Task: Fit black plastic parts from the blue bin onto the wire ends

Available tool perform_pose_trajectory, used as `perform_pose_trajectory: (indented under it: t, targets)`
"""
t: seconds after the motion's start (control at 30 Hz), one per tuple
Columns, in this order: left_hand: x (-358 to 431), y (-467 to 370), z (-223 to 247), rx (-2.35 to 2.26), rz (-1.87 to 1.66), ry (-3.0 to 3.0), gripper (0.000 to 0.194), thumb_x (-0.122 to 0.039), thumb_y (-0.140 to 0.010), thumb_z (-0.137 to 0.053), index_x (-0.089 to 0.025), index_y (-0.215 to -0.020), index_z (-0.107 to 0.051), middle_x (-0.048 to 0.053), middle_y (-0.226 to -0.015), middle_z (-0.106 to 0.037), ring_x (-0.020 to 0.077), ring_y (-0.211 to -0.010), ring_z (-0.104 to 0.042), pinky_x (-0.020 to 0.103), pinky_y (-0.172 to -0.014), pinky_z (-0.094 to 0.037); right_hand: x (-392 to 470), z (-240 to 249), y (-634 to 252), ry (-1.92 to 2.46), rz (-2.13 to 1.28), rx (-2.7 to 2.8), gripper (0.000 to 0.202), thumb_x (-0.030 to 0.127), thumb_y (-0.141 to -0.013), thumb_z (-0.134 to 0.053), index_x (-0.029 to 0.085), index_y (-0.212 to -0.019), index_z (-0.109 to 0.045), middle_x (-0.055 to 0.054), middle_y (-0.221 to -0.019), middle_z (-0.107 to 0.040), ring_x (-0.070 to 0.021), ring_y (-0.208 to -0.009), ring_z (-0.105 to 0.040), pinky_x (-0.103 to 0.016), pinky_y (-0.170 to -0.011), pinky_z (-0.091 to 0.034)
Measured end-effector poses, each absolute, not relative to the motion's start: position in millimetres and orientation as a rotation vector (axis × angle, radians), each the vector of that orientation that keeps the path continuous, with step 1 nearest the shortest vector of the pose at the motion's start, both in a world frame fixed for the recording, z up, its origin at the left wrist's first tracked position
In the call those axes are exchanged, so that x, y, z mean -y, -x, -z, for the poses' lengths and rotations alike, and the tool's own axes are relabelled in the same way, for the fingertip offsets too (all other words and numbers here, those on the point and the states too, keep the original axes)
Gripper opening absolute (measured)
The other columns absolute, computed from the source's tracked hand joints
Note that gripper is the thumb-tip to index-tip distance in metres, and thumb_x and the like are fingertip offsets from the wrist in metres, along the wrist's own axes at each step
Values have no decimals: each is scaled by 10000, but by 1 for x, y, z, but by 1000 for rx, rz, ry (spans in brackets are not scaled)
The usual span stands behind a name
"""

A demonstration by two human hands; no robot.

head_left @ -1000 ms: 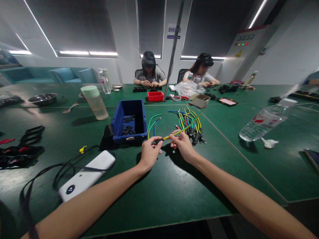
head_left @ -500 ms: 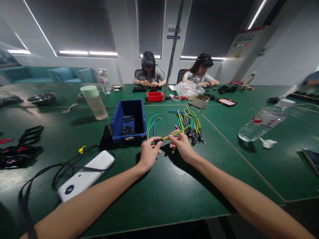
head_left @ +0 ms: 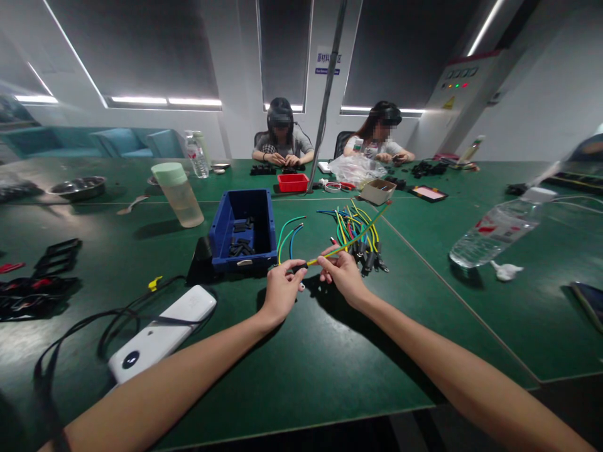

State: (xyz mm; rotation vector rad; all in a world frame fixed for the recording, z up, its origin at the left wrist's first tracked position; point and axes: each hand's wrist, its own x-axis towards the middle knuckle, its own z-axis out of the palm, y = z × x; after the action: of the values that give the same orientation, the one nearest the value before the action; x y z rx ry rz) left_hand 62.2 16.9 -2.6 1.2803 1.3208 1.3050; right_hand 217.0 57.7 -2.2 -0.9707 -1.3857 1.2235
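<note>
Between my two hands runs a yellow-green wire (head_left: 362, 235), its free end pointing up and to the right. My left hand (head_left: 281, 290) pinches the black sleeve (head_left: 300, 267) at the wire's near end. The fingers of my right hand (head_left: 343, 274) are closed on the wire just beside that sleeve. Beyond my right hand lies a bundle of coloured wires (head_left: 372, 229) with black sleeves and metal lugs. A few green and blue wires (head_left: 288, 233) lie past my left hand. To their left stands a blue bin (head_left: 219, 235) holding several short black sleeves (head_left: 242, 246).
A white power bank (head_left: 164, 333) with a black cable lies by my left forearm. A green-lidded bottle (head_left: 181, 198) stands behind it. On the right, a water bottle (head_left: 504, 229) leans. Two people sit across the table, near a red tray (head_left: 293, 183) and a small cardboard box (head_left: 377, 191).
My hands and the wire have hardly moved. Across the table, the person on the right has shifted their hands slightly.
</note>
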Motion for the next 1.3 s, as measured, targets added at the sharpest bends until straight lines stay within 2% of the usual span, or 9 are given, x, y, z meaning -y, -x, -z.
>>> perform_pose_trajectory:
  t: [0.17,0.53,0.67,0.8,1.13,1.3]
  targets:
    - [-16,-63,1,-1325,-1309,-1275,333,-360,-735,-667,-134,-980,-684,-7,-561,-592,92,-431,-518,165,-365,-326,-59,6,-217,991,-1303,1315,368,475,-715,-697,204,-878,-507,68,-504,-537,-101,-409,-522,-180,-370,-329]
    - [-17,-63,1,-1327,-1328,-1260,295,-325,-728,-673,-134,-951,-697,1,-577,-615,79,-414,-498,177,-389,-360,-52,-5,-215,996,-1143,1465,342,478,-737,-678,206,-865,-514,45,-514,-570,-130,-408,-553,-210,-371,-355]
    - [-15,-63,0,-1323,-1319,-1266,302,-336,-731,-670,-133,-953,-693,-4,-569,-605,78,-414,-490,173,-377,-350,-52,-2,-214,985,-1254,1387,342,470,-740,-678,207,-876,-507,71,-489,-528,-109,-403,-527,-191,-375,-334]
    - [-16,-63,1,-1302,-1324,-1280,309,-347,-726,-676,-133,-948,-694,-2,-573,-605,83,-425,-500,173,-374,-343,-51,1,-214,995,-1369,1300,355,468,-731,-688,203,-880,-506,62,-541,-551,-94,-424,-524,-181,-389,-340]
    - [-17,-63,3,-1290,-1337,-1285,310,-351,-722,-678,-133,-941,-694,19,-670,-654,76,-447,-502,180,-396,-363,-48,-7,-212,969,-1173,1451,308,459,-729,-676,209,-827,-524,58,-475,-540,-123,-375,-526,-202,-354,-334]
    - [-16,-63,2,-1300,-1329,-1309,311,-357,-736,-664,-133,-949,-700,3,-601,-619,81,-437,-490,180,-389,-352,-50,-6,-214,959,-1212,1461,282,439,-741,-669,200,-826,-545,57,-471,-537,-114,-381,-522,-197,-363,-339]
